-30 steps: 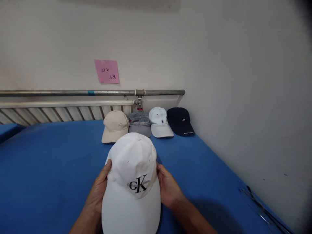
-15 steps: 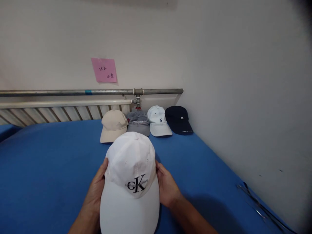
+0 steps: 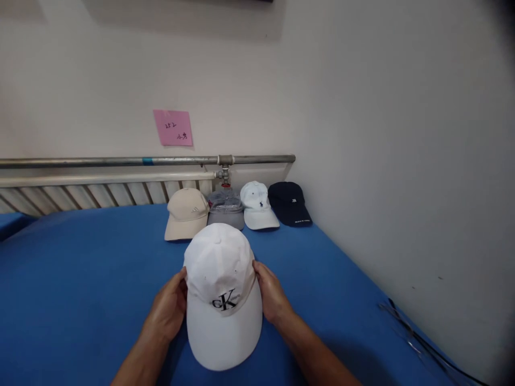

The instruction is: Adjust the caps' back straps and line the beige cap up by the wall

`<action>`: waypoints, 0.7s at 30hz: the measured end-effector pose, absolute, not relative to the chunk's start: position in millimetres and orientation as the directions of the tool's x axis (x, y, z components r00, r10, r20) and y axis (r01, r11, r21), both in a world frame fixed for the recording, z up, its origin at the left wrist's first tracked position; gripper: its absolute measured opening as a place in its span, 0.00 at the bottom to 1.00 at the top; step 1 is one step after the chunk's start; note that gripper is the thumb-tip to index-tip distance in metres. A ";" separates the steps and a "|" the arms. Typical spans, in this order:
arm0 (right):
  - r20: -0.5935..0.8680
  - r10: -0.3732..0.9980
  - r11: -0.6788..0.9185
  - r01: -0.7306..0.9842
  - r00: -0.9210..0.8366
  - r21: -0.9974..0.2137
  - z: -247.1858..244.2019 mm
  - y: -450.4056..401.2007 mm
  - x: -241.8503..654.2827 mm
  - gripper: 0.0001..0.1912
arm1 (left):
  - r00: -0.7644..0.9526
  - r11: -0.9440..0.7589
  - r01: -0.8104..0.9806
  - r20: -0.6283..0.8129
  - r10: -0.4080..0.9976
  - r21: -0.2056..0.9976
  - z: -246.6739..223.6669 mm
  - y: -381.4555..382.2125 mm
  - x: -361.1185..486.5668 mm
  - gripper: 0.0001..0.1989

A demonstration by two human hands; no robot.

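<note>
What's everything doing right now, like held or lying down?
White cap: held from both sides
Left grip: closed on the cap's left side
Right grip: closed on the cap's right side
Beige cap: lying crown up
Gray cap: crown up, partly hidden
Pale blue cap: lying crown up
Navy cap: lying crown up
Pink note: stuck on the wall

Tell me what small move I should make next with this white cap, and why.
I'd probably lower the white cap gently onto the blue surface, if it isn't touching already, which I can't tell. Your left hand and right hand hold its sides, and its brim points toward you, like that of the beige cap resting beyond.
</note>
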State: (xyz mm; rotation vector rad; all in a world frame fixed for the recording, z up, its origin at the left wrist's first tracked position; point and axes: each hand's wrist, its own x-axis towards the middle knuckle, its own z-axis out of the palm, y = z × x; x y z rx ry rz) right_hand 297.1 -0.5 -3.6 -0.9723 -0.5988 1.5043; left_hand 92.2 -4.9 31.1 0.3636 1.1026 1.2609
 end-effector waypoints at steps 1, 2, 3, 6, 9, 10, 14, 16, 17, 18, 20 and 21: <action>-0.224 0.972 -0.156 -0.527 0.068 -0.836 -4.0 0.3 297.3 0.10 | -0.105 0.316 -0.544 -0.437 0.894 0.777 28.0 -4.1 91.6 0.07; -0.217 0.971 -0.138 -0.515 0.098 -0.846 -4.2 1.0 297.2 0.09 | -0.111 0.311 -0.522 -0.424 0.899 0.795 24.8 -3.3 90.7 0.07; -0.215 0.969 -0.127 -0.506 0.119 -0.853 -4.1 1.5 297.0 0.09 | -0.112 0.312 -0.508 -0.421 0.900 0.803 21.6 -2.5 89.7 0.07; -0.208 0.971 -0.123 -0.494 0.120 -0.861 -2.7 2.0 296.5 0.11 | -0.110 0.332 -0.501 -0.439 0.892 0.799 14.6 -0.3 86.8 0.06; -0.214 0.969 -0.129 -0.495 0.119 -0.859 -0.3 0.8 297.8 0.15 | -0.114 0.333 -0.506 -0.444 0.889 0.796 12.7 0.9 85.0 0.05; -0.220 0.968 -0.133 -0.492 0.123 -0.860 0.4 0.1 298.7 0.15 | -0.119 0.330 -0.507 -0.444 0.888 0.796 12.8 1.0 84.6 0.05; -0.252 0.958 -0.164 -0.462 0.134 -0.872 2.3 -3.1 302.8 0.16 | -0.131 0.327 -0.498 -0.443 0.887 0.803 14.0 0.9 82.5 0.02; -0.257 0.956 -0.171 -0.445 0.142 -0.879 3.2 -4.0 304.3 0.17 | -0.121 0.328 -0.486 -0.434 0.893 0.810 14.3 0.6 81.3 0.02; -0.256 0.955 -0.170 -0.438 0.147 -0.883 3.8 -4.2 304.6 0.18 | -0.111 0.328 -0.477 -0.427 0.898 0.815 14.3 0.4 80.9 0.01; -0.252 0.956 -0.164 -0.431 0.154 -0.887 4.4 -4.0 304.7 0.19 | -0.104 0.329 -0.466 -0.420 0.901 0.821 14.3 0.3 80.6 0.02; -0.238 0.956 -0.148 -0.416 0.172 -0.897 5.6 -3.0 304.3 0.20 | -0.101 0.333 -0.442 -0.415 0.904 0.833 14.3 0.5 80.8 0.06; -0.232 0.955 -0.141 -0.408 0.183 -0.902 5.9 -2.2 304.0 0.21 | -0.107 0.335 -0.432 -0.416 0.903 0.837 14.4 0.8 81.3 0.08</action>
